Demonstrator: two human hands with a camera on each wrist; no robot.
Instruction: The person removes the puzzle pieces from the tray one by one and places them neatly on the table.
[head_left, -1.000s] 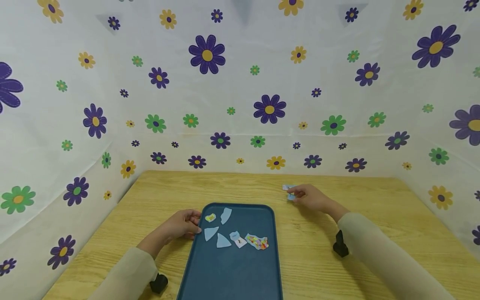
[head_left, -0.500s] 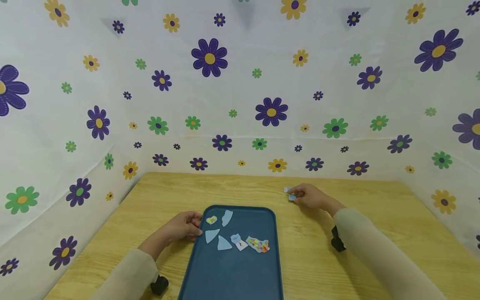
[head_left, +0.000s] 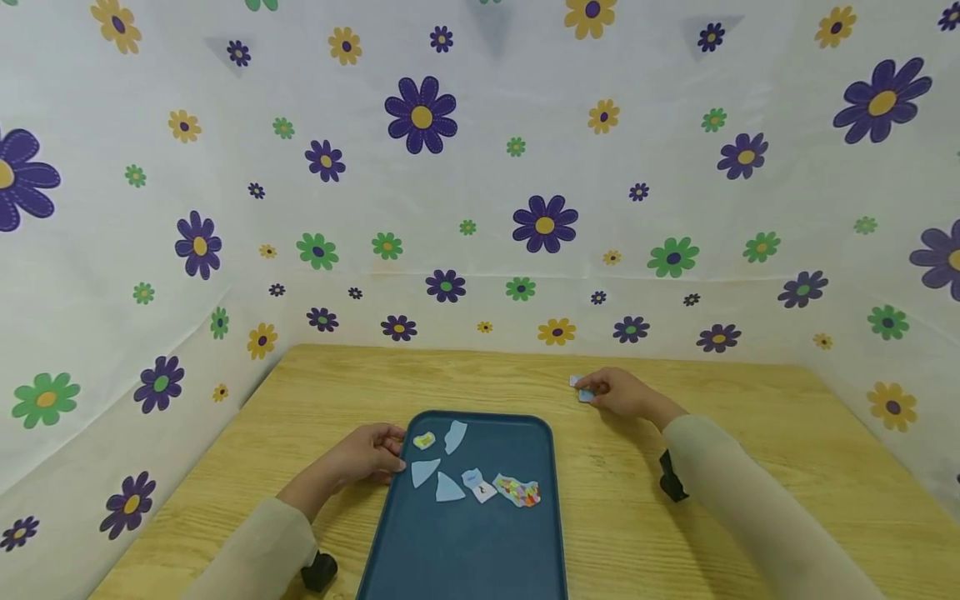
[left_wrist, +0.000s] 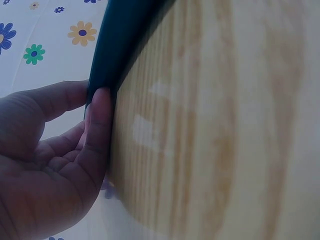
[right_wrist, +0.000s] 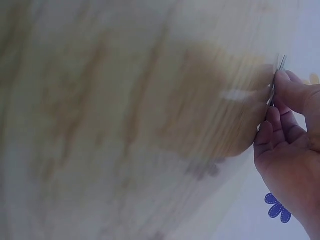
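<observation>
Right hand (head_left: 618, 393): fingers bent at a small blue piece (head_left: 585, 397), a paler one (head_left: 573, 381) alongside; its wrist view adds thin edges at the fingertips; whether pinched, cannot tell.
Left hand (head_left: 366, 453): nips the rim of the tray (head_left: 465, 550), digits both sides in its wrist view.
Tray: six pieces (head_left: 448, 490) inside, seen only from the head.

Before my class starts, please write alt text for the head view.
A person's left hand grips a dark blue rectangular tray bearing irregular flat coloured pieces, while the right hand touches pale blue pieces on the yellowish wood-grained table. White flower-patterned sheeting hangs behind.
</observation>
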